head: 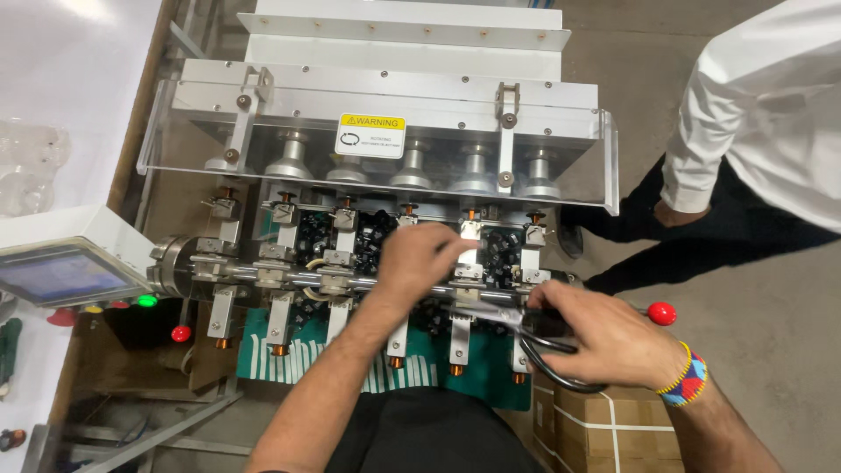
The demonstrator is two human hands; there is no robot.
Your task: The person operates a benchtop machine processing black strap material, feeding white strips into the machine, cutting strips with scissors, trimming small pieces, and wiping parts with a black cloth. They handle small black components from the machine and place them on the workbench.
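Note:
My left hand [419, 259] reaches over the metal shaft [298, 278] of a winding machine, its fingers pinched at a white bracket [469, 231] near the middle right station; what it pinches is too small to tell. My right hand [597, 337] grips a pair of black-handled scissors [550, 361], the blades pointing left along the shaft toward the left hand. Small black coil parts [314, 233] sit in clusters behind the brackets. A beaded band is on my right wrist.
A clear hinged guard [263, 131] with a yellow label covers a row of metal spindles [412, 171]. A control screen [61, 273] and coloured buttons stand at left. A red-knobbed lever [661, 313] sticks out at right. Cardboard boxes [613, 429] lie below. Another person in a white shirt [771, 114] stands at right.

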